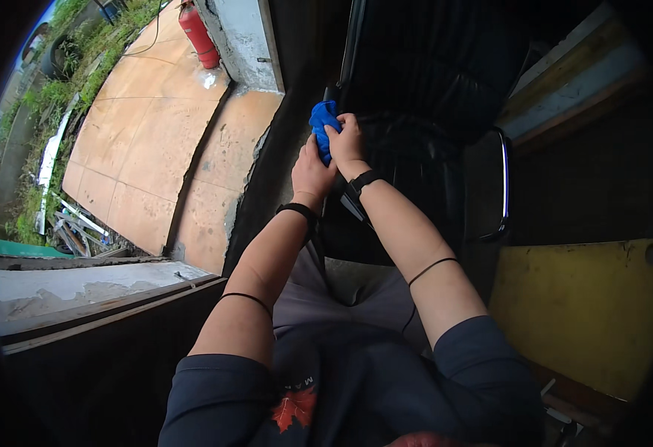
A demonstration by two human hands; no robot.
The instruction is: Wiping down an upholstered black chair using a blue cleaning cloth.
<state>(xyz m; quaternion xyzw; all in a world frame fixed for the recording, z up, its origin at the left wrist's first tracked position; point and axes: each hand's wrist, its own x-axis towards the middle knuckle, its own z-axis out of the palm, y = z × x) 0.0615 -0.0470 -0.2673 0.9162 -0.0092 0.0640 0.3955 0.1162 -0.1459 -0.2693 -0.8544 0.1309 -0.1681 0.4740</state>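
Note:
A blue cloth (322, 114) is bunched around the left armrest (329, 93) of a black leather-look office chair (416, 156). My left hand (312, 173) is closed on the cloth's lower end from the near left side. Just to the right, my right hand (347, 141) grips the same cloth with bent fingers, its thumb pressing into the folds. Cloth and hands hide most of the armrest beneath them. The chair's other armrest (504, 182), with a shiny metal edge, stands free on the right.
Left of the chair, a doorway opens onto a tiled slab (137, 141) with a broken edge. A red fire extinguisher (199, 34) stands by the white door post (246, 45). A yellow board (583, 313) is at the lower right, and a peeling white door panel (81, 294) at the left.

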